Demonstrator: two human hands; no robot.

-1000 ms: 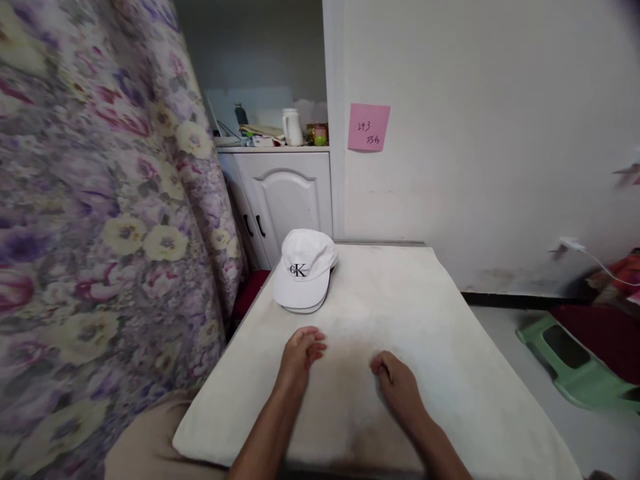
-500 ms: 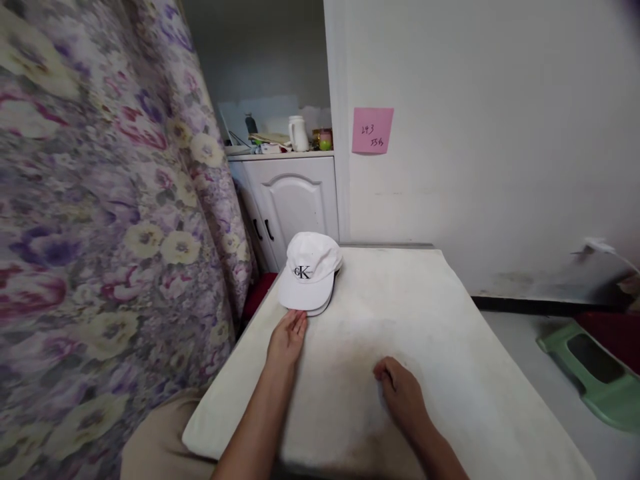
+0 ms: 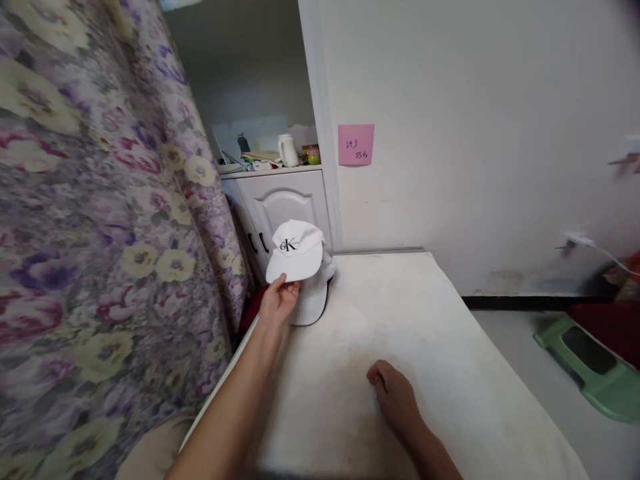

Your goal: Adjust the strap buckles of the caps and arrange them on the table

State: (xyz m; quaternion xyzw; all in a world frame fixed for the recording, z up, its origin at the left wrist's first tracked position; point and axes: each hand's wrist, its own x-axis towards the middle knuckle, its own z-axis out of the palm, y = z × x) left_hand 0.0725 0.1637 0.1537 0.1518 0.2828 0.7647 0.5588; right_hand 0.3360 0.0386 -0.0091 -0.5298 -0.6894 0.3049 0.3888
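Note:
A white cap (image 3: 296,257) with black letters on its front is pinched by the brim in my left hand (image 3: 279,301), thumb on top and fingers underneath. It is raised above a second cap (image 3: 313,300), white with a dark edge on its brim, which lies on the pale-covered table (image 3: 400,307). The upper cap hides part of the lower one. My right hand (image 3: 395,390) rests on the table nearer to me, fingers curled into a loose fist, with nothing visible in it.
A floral curtain (image 3: 110,220) hangs along the left. Behind the table stands a white cabinet (image 3: 287,200) with a white jug (image 3: 287,151) on its top. A pink note (image 3: 356,145) is on the wall. At the right, a green stool (image 3: 590,367) stands on the floor.
My left hand has gripped the upper white cap by its brim and lifted it off the other cap, which now shows below. My right hand stays curled on the table. The view has shifted slightly.

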